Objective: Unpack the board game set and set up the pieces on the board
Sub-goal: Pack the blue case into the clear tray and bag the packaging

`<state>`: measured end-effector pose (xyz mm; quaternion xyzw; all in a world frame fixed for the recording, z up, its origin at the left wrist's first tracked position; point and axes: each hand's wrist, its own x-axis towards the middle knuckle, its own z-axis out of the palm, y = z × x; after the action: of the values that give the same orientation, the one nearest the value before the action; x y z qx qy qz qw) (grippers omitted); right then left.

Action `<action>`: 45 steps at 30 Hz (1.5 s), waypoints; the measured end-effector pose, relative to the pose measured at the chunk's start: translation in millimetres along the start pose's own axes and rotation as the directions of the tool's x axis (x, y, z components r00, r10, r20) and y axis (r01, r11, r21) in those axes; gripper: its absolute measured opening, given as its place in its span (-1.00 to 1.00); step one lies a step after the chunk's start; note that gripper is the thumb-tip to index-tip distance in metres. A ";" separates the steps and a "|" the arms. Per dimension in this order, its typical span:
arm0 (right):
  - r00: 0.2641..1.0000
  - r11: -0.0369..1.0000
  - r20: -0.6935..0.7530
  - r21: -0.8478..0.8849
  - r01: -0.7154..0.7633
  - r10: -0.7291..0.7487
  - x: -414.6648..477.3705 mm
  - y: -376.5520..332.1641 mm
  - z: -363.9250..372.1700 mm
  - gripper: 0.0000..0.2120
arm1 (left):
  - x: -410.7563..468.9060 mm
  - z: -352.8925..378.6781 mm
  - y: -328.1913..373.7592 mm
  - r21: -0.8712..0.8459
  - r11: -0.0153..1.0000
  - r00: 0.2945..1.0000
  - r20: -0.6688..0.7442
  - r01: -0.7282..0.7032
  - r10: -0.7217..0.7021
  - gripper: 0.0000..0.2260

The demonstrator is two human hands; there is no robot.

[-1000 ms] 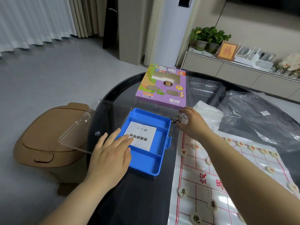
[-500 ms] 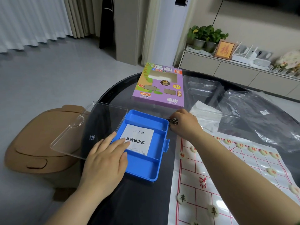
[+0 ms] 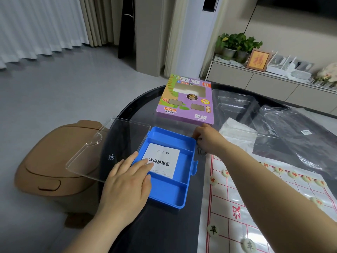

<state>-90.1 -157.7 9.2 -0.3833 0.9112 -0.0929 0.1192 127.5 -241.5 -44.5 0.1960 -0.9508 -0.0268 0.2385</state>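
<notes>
Since a moment ago the right hand (image 3: 209,141) has slid closer to the far corner of the blue tray (image 3: 167,194), its grip pinching a small dark thing (image 3: 200,138). Spread flat, the left hand (image 3: 125,187) presses the tray, likely to hold it still. Pieces (image 3: 213,230) sit on the board (image 3: 231,194) just beside it. Its clear lid (image 3: 109,148) hangs over the tabletop (image 3: 164,232) edge.

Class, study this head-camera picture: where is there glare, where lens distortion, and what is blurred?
Head view: soft, even light with faint shadows; glare on the glossy board and the plastic bags; wide-angle distortion tilts the curtains and the white column; the right hand and the small dark thing at its fingertips are smeared, its grip unclear.
</notes>
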 end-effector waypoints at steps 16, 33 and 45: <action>0.979 0.789 -0.062 0.583 0.195 -0.196 -67.3 -54.0 -21.4 -0.67 | -1.3 5.3 -2.4 -0.156 0.988 0.993 -0.119 0.010 -0.029 -0.63; 0.953 0.915 -0.133 0.271 0.299 -0.272 -94.2 -79.6 9.6 -0.79 | -26.7 -28.8 -42.3 -0.686 0.272 0.471 0.117 0.675 -0.874 -0.57; 0.992 0.996 -0.094 0.038 -0.084 0.087 -57.3 -2.4 5.9 -0.71 | -10.8 -38.8 -59.2 -0.925 -0.168 0.491 0.328 0.342 -0.807 -0.46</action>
<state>-47.9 -118.5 12.5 -0.3371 0.9296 -0.1215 0.0859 175.6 -290.2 -23.4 0.4251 -0.4317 -0.6657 0.4356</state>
